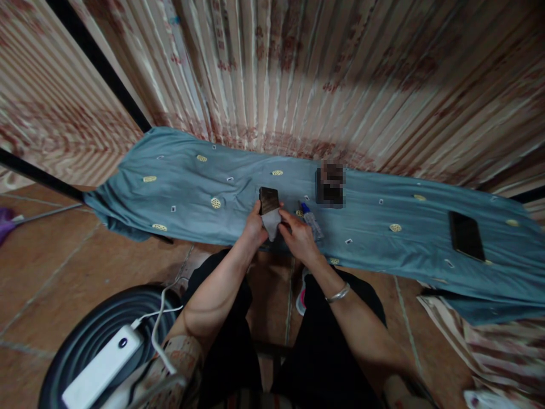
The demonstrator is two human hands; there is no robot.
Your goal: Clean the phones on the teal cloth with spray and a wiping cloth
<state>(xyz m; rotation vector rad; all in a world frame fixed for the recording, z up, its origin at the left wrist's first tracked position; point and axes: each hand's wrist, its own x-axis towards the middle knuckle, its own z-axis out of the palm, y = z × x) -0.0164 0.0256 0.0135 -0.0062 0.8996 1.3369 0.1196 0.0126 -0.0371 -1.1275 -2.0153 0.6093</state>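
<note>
My left hand (254,226) is closed round the lower part of a dark phone (269,200), which it holds upright over the blue cloth-covered surface (179,187). My right hand (298,234) pinches a small grey cloth (271,222) against the phone's lower face. A silver bangle (338,293) sits on my right wrist. A small spray bottle with a blue cap (312,221) lies on the cloth just right of my right hand.
A second dark phone (466,236) lies flat at the right on the blue cloth. A dark blurred object (330,183) stands behind the bottle. A white power bank (102,370) with a cable rests on a dark round stool at lower left. Striped curtains hang behind.
</note>
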